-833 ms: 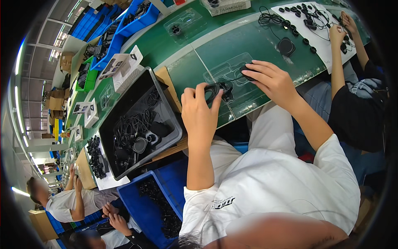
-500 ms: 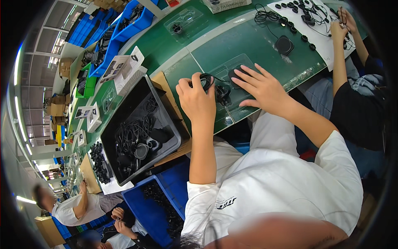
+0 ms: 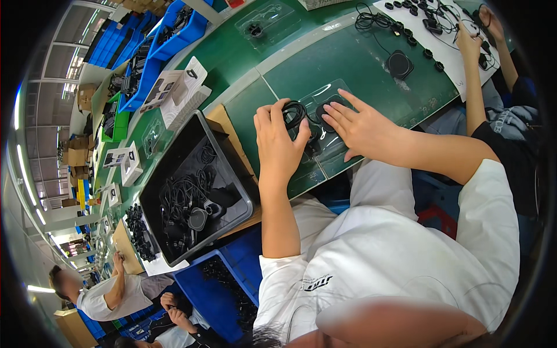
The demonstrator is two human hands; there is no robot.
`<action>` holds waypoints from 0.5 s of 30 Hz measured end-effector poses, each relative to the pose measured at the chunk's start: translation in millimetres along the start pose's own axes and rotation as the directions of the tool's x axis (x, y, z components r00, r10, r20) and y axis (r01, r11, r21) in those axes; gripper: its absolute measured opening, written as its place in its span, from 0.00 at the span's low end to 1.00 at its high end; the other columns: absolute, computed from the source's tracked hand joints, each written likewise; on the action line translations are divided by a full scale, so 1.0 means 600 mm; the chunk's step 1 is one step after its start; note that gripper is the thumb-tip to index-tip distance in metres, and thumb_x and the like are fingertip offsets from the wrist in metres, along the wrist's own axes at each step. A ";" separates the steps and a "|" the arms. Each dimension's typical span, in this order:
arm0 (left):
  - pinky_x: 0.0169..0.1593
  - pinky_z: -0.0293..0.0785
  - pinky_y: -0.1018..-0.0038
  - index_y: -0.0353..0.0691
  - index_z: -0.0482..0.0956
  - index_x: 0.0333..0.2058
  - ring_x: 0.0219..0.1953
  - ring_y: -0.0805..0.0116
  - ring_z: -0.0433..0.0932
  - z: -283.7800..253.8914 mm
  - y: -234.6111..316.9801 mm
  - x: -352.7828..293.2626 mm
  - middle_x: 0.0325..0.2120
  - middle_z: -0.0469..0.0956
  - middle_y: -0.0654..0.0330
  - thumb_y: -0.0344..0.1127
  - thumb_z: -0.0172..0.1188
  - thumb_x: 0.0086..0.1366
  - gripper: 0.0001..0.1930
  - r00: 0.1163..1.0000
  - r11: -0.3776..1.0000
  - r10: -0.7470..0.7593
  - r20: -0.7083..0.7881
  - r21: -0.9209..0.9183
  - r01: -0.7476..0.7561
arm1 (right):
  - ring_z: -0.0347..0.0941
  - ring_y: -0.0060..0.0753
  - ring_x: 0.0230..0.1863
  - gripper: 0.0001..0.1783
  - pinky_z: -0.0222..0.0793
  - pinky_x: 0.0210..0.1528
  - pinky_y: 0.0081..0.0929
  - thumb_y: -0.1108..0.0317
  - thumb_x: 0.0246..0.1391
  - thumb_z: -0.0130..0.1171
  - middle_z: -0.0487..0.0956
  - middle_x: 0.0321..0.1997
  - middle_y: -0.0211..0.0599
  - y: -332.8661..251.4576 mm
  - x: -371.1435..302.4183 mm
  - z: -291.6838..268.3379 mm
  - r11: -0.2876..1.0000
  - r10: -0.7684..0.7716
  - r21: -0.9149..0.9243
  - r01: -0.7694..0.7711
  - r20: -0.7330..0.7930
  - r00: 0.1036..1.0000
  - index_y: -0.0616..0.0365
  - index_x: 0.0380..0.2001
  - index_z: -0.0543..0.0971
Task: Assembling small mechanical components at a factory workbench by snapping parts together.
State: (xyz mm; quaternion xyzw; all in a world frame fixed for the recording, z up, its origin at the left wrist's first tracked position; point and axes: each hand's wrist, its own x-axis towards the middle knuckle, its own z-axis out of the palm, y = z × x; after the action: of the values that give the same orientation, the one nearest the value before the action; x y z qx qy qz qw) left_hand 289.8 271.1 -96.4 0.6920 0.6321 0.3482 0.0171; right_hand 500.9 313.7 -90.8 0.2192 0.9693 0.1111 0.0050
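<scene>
A clear plastic tray lies on the green work surface in front of me. My left hand is curled around a coiled black cable at the tray's left part, thumb on one side and fingers on the other. My right hand lies with outstretched fingers over a round black pad in the tray; its fingertips touch the pad and hide part of it. Another small black part sits in the tray between the hands, partly covered by the left thumb.
At my left stands a black bin of tangled cables and pads. A blue crate of small black parts is below it. Another clear tray lies across the belt. A black square pad with cable and a co-worker's hands are at right.
The coiled cable has come down toward the tray and shows more openly in my left hand. My right hand has shifted slightly left. The far tray and white box have moved right.
</scene>
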 end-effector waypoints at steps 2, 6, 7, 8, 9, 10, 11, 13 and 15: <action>0.45 0.72 0.64 0.39 0.74 0.51 0.42 0.55 0.70 0.000 -0.001 0.001 0.42 0.70 0.51 0.35 0.67 0.58 0.23 1.000 1.000 0.022 0.003 -0.003 -0.022 | 0.60 0.43 0.71 0.51 0.41 0.77 0.48 0.41 0.41 0.67 0.69 0.67 0.50 -0.003 -0.004 0.002 0.999 -0.001 -0.038 0.001 0.006 1.000 0.67 0.61 0.69; 0.47 0.71 0.63 0.38 0.74 0.53 0.44 0.54 0.70 -0.005 0.004 -0.004 0.44 0.70 0.51 0.33 0.64 0.60 0.22 0.999 0.999 0.049 0.013 0.014 -0.049 | 0.61 0.44 0.71 0.50 0.42 0.76 0.46 0.42 0.40 0.68 0.69 0.66 0.52 -0.005 -0.019 0.013 1.000 -0.003 0.008 0.004 -0.053 0.999 0.67 0.61 0.69; 0.48 0.71 0.63 0.38 0.74 0.53 0.44 0.54 0.70 -0.008 0.005 -0.006 0.44 0.70 0.51 0.32 0.64 0.60 0.21 0.998 0.998 0.052 0.022 0.029 -0.053 | 0.61 0.44 0.70 0.49 0.42 0.76 0.45 0.43 0.41 0.68 0.69 0.67 0.51 -0.002 -0.023 0.018 0.996 0.001 0.089 0.009 -0.112 0.994 0.66 0.61 0.69; 0.48 0.71 0.63 0.38 0.74 0.53 0.44 0.54 0.70 -0.010 0.007 -0.008 0.44 0.70 0.52 0.32 0.63 0.61 0.21 0.998 0.997 0.055 0.031 0.042 -0.057 | 0.62 0.43 0.70 0.49 0.43 0.76 0.44 0.44 0.41 0.69 0.68 0.67 0.50 0.001 -0.028 0.023 0.985 0.009 0.170 0.020 -0.169 0.986 0.65 0.61 0.69; 0.48 0.71 0.63 0.38 0.74 0.53 0.44 0.54 0.70 -0.012 0.008 -0.009 0.44 0.71 0.52 0.31 0.62 0.62 0.20 0.998 0.997 0.058 0.040 0.056 -0.060 | 0.62 0.43 0.70 0.49 0.43 0.76 0.43 0.44 0.41 0.69 0.68 0.68 0.50 0.001 -0.031 0.026 0.968 0.021 0.250 0.036 -0.225 0.974 0.65 0.62 0.69; 0.48 0.71 0.63 0.38 0.74 0.53 0.44 0.54 0.70 -0.013 0.009 -0.011 0.44 0.71 0.52 0.31 0.62 0.62 0.20 0.998 0.996 0.057 0.037 0.059 -0.059 | 0.62 0.43 0.70 0.49 0.43 0.76 0.43 0.44 0.41 0.69 0.68 0.68 0.50 -0.003 -0.033 0.029 0.968 0.018 0.248 0.040 -0.228 0.973 0.65 0.62 0.69; 0.49 0.71 0.63 0.38 0.75 0.52 0.44 0.54 0.70 -0.011 0.010 -0.012 0.44 0.71 0.52 0.31 0.62 0.62 0.19 0.996 0.996 0.073 0.055 0.044 -0.076 | 0.63 0.42 0.70 0.47 0.45 0.76 0.42 0.46 0.42 0.69 0.67 0.68 0.48 -0.007 -0.035 0.031 0.959 0.030 0.279 0.046 -0.262 0.964 0.63 0.62 0.69; 0.50 0.71 0.62 0.38 0.75 0.52 0.43 0.54 0.70 -0.006 0.011 -0.012 0.44 0.71 0.53 0.30 0.60 0.63 0.18 0.990 0.994 0.106 0.090 0.011 -0.107 | 0.64 0.41 0.69 0.44 0.47 0.75 0.40 0.48 0.45 0.68 0.67 0.69 0.45 -0.014 -0.037 0.036 0.939 0.057 0.339 0.061 -0.327 0.943 0.60 0.62 0.69; 0.51 0.71 0.62 0.37 0.76 0.51 0.43 0.54 0.70 -0.002 0.010 -0.014 0.44 0.71 0.53 0.30 0.60 0.63 0.17 0.987 0.993 0.121 0.107 -0.004 -0.122 | 0.64 0.41 0.69 0.43 0.48 0.75 0.39 0.49 0.47 0.67 0.66 0.70 0.44 -0.020 -0.036 0.038 0.927 0.070 0.369 0.072 -0.359 0.931 0.59 0.63 0.68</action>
State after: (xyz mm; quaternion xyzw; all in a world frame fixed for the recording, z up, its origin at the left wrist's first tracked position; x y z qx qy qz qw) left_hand 294.5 261.8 -96.4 0.7470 0.5874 0.3102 0.0289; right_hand 516.5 298.7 -116.5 0.1911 0.9564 -0.0376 -0.2175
